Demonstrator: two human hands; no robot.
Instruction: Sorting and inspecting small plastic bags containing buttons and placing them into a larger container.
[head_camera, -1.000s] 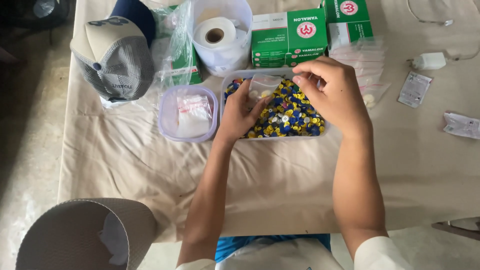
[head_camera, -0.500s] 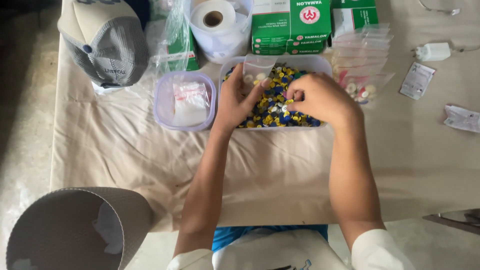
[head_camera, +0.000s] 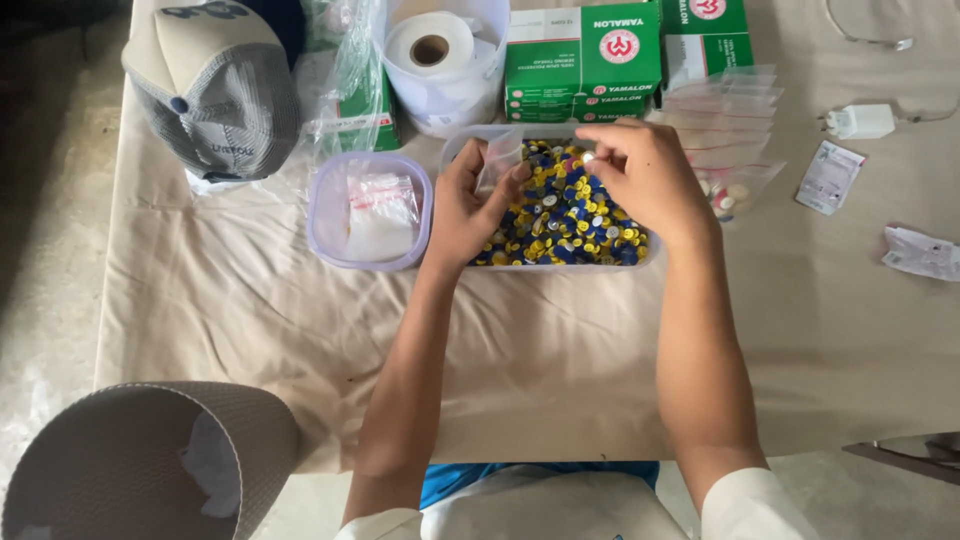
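Observation:
A clear rectangular tray (head_camera: 650, 255) full of small blue, yellow and white caps (head_camera: 570, 215) sits on the cloth-covered table. My left hand (head_camera: 470, 205) holds a small clear plastic bag (head_camera: 498, 160) upright over the tray's left end. Just to the right, my right hand (head_camera: 645, 175) hovers over the tray and pinches a small white cap (head_camera: 588, 157) at its fingertips, close to the bag's mouth. Both forearms reach in from the bottom of the view.
A lilac tub (head_camera: 320, 205) with filled bags lies left of the tray. Behind stand green boxes (head_camera: 582, 60), a paper roll in a clear tub (head_camera: 432, 50), a grey cap (head_camera: 215, 90) and a stack of clear bags (head_camera: 730, 120). A charger (head_camera: 860, 122) lies right; a grey bin (head_camera: 130, 460) below-left.
My right hand has lifted out of the caps with one pinched and moved toward the bag. My left hand has raised the bag slightly. The camera view shifted a little.

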